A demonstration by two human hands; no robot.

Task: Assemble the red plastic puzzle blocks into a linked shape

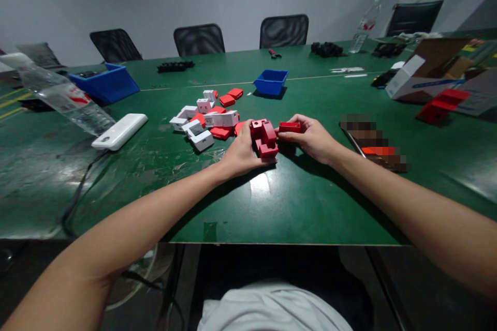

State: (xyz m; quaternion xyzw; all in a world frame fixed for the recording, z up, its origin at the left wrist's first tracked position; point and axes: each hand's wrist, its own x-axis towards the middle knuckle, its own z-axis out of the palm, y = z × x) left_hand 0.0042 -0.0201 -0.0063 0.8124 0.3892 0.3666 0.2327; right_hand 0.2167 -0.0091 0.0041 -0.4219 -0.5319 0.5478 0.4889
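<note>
My left hand [243, 152] is closed around a red plastic bracket [267, 137], a blocky part with a U-shaped opening, just above the green table [248, 217]. Close by on the right, my right hand [310, 138] pinches a smaller red plastic block [290, 128] between thumb and fingers. A narrow gap separates the two red parts. Behind my left hand lies a loose pile of white U-shaped plastic parts [202, 139] and flat red plastic pieces [227, 100]. The fingers of my left hand are partly hidden behind the bracket.
A small blue bin [271, 83] stands beyond my hands. To the left are a white power bank [120, 132], a tilted plastic bottle [66, 95] and a larger blue bin [106, 85]. On the right lie a blurred-out phone-like object [373, 145], a red part [442, 105] and an open cardboard box [427, 70].
</note>
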